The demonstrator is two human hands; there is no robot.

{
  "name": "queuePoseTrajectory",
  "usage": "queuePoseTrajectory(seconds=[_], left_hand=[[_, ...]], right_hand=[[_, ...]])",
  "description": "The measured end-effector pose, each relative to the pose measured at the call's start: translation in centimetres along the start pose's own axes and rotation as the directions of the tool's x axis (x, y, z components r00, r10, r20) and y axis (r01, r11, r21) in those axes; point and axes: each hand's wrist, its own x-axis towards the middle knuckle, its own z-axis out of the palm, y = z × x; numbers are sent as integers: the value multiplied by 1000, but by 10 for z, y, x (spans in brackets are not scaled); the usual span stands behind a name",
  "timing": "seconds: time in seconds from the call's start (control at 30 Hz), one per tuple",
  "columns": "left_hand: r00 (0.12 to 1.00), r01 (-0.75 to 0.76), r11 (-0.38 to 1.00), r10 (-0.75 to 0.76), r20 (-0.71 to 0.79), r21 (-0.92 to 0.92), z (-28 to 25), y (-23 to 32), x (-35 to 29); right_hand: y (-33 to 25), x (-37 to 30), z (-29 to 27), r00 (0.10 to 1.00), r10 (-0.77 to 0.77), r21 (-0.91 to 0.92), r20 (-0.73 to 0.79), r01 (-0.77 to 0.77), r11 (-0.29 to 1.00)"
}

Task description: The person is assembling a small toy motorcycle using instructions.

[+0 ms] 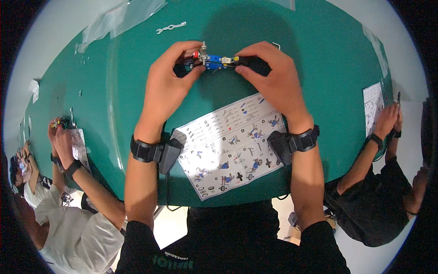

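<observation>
Between my two hands, above the green table, is a small toy vehicle model (214,60) of blue, red and white parts with metal screws. My left hand (169,77) grips its left end, where a red piece and an upright bolt show between thumb and fingers. At the other end, my right hand (271,73) pinches the tip by a yellow-marked piece. Dark parts lie partly hidden behind the fingers of both hands. Below the hands, a printed instruction sheet (228,146) with build drawings lies on the table, its sides partly covered by the wrist devices.
A small metal wrench (171,28) lies beyond my left hand. A bent hex key (276,45) shows past my right hand. Clear plastic bags (116,23) rest at the far left of the green table (328,91). Co-workers sit left and right, with sheets (374,107) beside them.
</observation>
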Motion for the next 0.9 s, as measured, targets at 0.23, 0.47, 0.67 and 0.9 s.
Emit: queuePoseTrajectory(seconds=[0.23, 0.47, 0.67, 0.9], left_hand=[[992, -125, 991, 123, 42, 47, 5, 3, 2], [1000, 0, 997, 0, -4, 82, 3, -8, 4], [999, 48, 986, -50, 8, 158, 2, -3, 8], [998, 63, 991, -61, -16, 116, 2, 0, 5]], right_hand=[[1, -5, -2, 999, 22, 35, 31, -23, 999], [2, -2, 3, 996, 77, -3, 54, -77, 997], [23, -3, 5, 997, -70, -3, -35, 70, 998], [20, -1, 10, 995, -69, 20, -74, 70, 997]])
